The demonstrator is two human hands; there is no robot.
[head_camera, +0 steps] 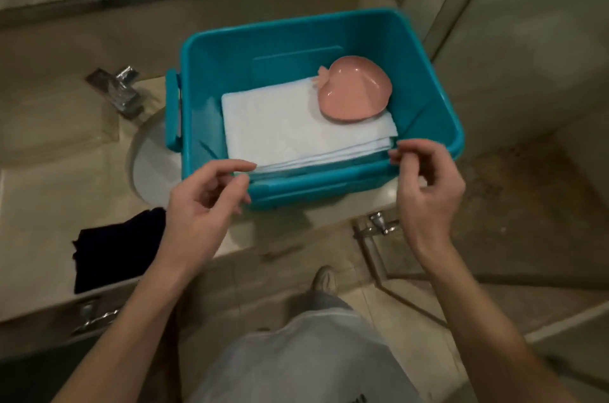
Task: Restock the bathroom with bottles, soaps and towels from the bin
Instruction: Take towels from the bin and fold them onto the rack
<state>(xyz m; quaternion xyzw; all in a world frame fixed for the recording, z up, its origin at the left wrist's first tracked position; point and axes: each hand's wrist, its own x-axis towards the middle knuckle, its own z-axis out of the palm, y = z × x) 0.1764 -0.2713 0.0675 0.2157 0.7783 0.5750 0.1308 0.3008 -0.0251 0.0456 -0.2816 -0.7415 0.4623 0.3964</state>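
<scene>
Towels (296, 129) are judged soft and floppy, best lifted at both near corners; pink dish (357, 89) atop may slide. Nothing is held by left hand (204, 205) or right hand (428, 185), fingers loosely curled.

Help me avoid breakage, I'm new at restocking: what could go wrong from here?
1. The pink dish rests on the far right corner of the folded towels. If the left hand and right hand, both near the front rim, lift the stack, the dish may slide off.
2. The bin seems to sit partly over the sink and close to the front edge of the counter, so a tug toward you might tip it.
</scene>
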